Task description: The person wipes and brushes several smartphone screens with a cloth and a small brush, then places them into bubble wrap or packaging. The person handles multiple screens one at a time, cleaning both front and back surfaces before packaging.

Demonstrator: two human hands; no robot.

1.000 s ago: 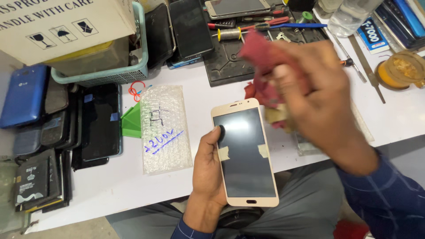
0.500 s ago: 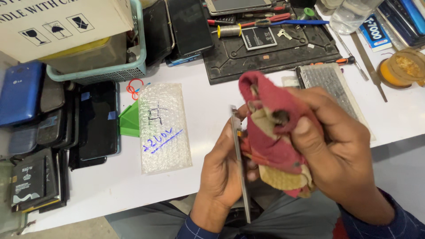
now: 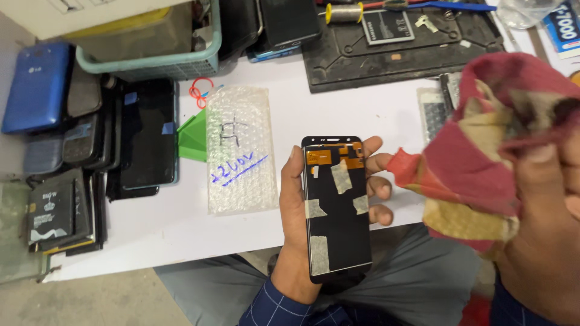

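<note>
My left hand (image 3: 296, 211) grips a phone display panel (image 3: 337, 208) upright over the table's front edge. Its black back faces me, with an orange flex strip at the top and several pieces of tape stuck on it. My thumb lies along the panel's left side and my fingertips show at its right side. My right hand (image 3: 544, 229) is closed on a crumpled red and tan cloth (image 3: 483, 163), held just right of the panel and apart from it.
A bubble-wrap pouch (image 3: 237, 157) with blue writing lies left of the panel beside a green plastic piece (image 3: 193, 136). Phones and batteries (image 3: 90, 151) are stacked at the left. A teal basket (image 3: 151, 54) and a black work mat (image 3: 399, 42) with parts sit behind.
The panel has been turned over: its gold-framed front faced me, then it stood edge-on under the cloth, now its taped back shows. The cloth has moved off to the right.
</note>
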